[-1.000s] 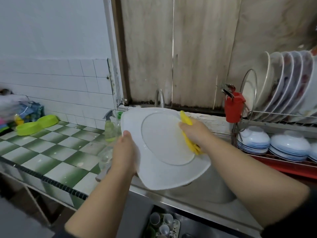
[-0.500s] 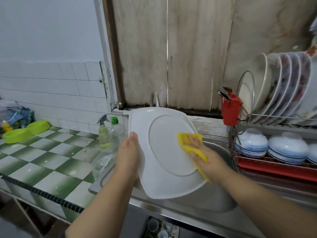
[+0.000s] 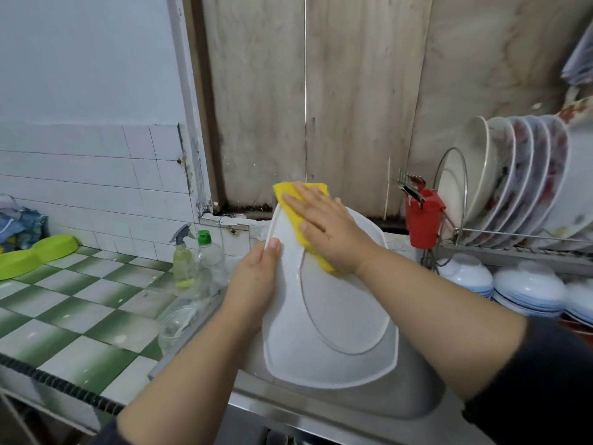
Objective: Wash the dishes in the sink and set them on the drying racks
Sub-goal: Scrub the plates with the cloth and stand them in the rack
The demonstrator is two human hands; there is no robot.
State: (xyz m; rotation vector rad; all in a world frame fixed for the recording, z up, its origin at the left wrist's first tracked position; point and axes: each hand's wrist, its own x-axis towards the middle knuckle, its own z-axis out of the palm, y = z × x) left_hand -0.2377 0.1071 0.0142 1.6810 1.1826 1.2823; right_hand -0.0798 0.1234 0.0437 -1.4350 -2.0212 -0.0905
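**Mid-scrub on the big white plate, rinse and rack still to go**

So the step in hand looks like plain scrubbing. The big white plate [image 3: 330, 319] is held up on edge over the sink [image 3: 414, 403], tilted so its underside faces the camera. The left hand [image 3: 256, 284] grips it by the left rim, thumb hooked over the front edge and the other fingers out of sight behind. The right hand [image 3: 327, 229] lies flat, fingers straight and spread, pressing a yellow sponge [image 3: 298, 203] against the plate's top corner. Part of the sponge pokes out past the rim up there.

Off to the right is the drying rack [image 3: 500, 242], upper tier already packed with plates standing in a row, bowls [image 3: 529, 289] stacked upside down on the lower tier, and a red cutlery holder [image 3: 422, 220] hanging on its near end. On the tiled counter to the left there's a spray bottle [image 3: 182, 261] and a clear bottle with a green cap [image 3: 208, 261].

My guess for what's next: finish wiping, then rinse. I can't see the tap from here, the plate blocks that spot. After that it needs a free slot on the rack, and the top row looks pretty full, so sliding a wide, slippery plate in without knocking its neighbours is the tricky bit. A two-handed hold would be smart.
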